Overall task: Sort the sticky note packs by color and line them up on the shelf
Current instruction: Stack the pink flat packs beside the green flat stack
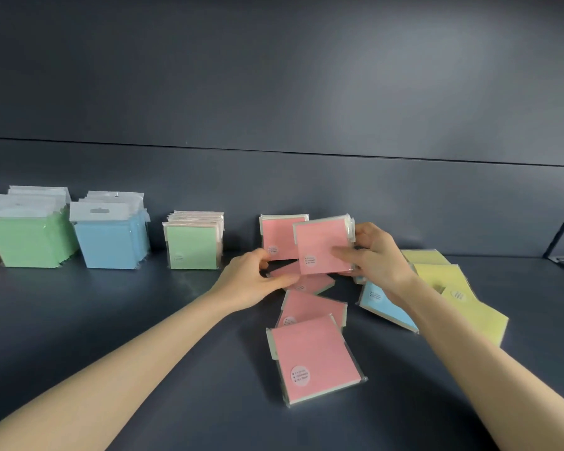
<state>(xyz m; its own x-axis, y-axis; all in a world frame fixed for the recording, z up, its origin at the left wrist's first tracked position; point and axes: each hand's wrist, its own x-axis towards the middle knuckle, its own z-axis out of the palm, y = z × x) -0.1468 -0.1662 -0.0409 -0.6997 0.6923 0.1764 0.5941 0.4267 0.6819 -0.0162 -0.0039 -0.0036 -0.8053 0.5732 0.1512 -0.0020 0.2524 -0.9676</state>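
Between green stack (192, 245) and pink packs (279, 237), dark shelf (183, 288)

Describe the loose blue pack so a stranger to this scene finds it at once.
On the dark shelf, look right of centre, where loose packs lie flat. Between the pink packs and the yellow packs, partly under the right hand, lies the blue pack. It is the only blue one lying flat; the blue row stands at rear left.

Dark grey shelf (111, 294), seamed back panel (274, 92)
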